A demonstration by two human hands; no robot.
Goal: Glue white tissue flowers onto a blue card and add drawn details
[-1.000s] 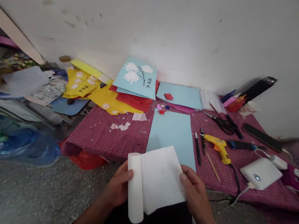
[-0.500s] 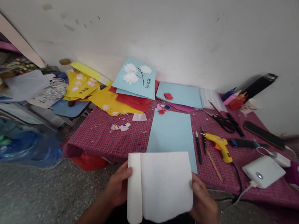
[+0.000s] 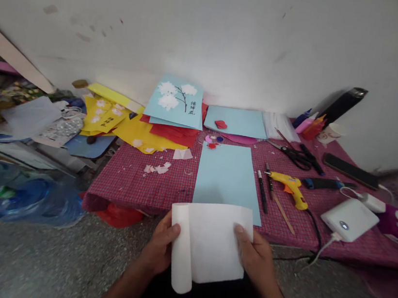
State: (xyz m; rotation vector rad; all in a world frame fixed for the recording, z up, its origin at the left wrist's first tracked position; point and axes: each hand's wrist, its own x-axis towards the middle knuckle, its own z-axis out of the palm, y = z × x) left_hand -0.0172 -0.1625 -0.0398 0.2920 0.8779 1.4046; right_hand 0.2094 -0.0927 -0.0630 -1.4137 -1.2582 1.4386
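Over my lap, in front of the table edge, I hold a roll of white paper [image 3: 182, 256] with a stretch of it unrolled to the right. My left hand [image 3: 159, 246] is closed round the rolled part, thumb on top. My right hand [image 3: 256, 256] pinches the loose sheet [image 3: 216, 244] at its right side, the thumb on the face and the fingers hidden behind. Just beyond the paper lies a light blue sheet [image 3: 228, 177] on the checked tablecloth, with small red, pink and blue round pieces [image 3: 212, 145] at its far left corner.
To the right lie a black marker [image 3: 263, 191], a yellow glue gun [image 3: 291, 187], scissors [image 3: 295, 158] and a white power box [image 3: 350, 220] with cables. A blue card with white flowers [image 3: 176, 101] rests on red and yellow papers at the back left. White scraps [image 3: 158, 168] lie on the cloth.
The loose sheet was drawn out further right half a second ago and now spans less. My right hand has come back left, its thumb now over the sheet's face. My left hand stays on the roll.
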